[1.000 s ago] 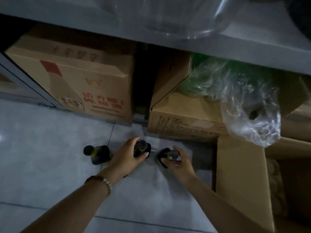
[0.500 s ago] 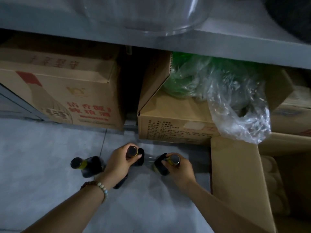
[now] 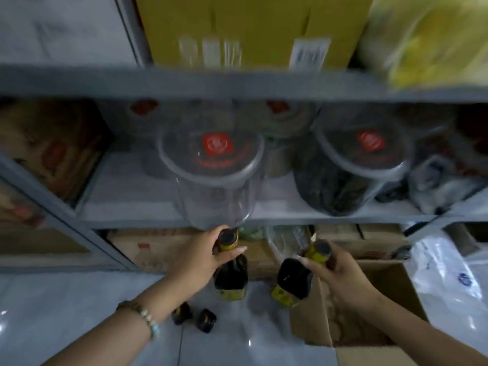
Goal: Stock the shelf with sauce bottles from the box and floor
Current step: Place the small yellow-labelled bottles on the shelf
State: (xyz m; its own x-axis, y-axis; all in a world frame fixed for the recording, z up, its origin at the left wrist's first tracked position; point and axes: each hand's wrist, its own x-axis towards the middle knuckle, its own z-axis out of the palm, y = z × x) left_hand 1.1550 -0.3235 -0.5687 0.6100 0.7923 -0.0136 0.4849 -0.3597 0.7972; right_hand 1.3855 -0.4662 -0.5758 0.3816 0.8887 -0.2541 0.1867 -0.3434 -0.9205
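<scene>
My left hand (image 3: 196,257) grips the neck of a dark sauce bottle (image 3: 231,277) with a yellow label, held off the floor below the grey shelf (image 3: 132,215). My right hand (image 3: 335,273) grips the neck of a second dark sauce bottle (image 3: 293,280), tilted to the left, above the open cardboard box (image 3: 383,281). Two more dark bottles (image 3: 194,315) stand on the tiled floor below my left forearm.
Clear lidded tubs (image 3: 211,167) with red labels stand on the middle shelf, a dark-filled tub (image 3: 340,180) to the right. Cardboard boxes (image 3: 163,249) sit under the shelf. A yellow box (image 3: 250,30) is on the upper shelf. White plastic bags (image 3: 449,273) lie at right.
Both hands have lifted their bottles off the floor, up toward the middle shelf. The view has swung up, so the upper shelves now show.
</scene>
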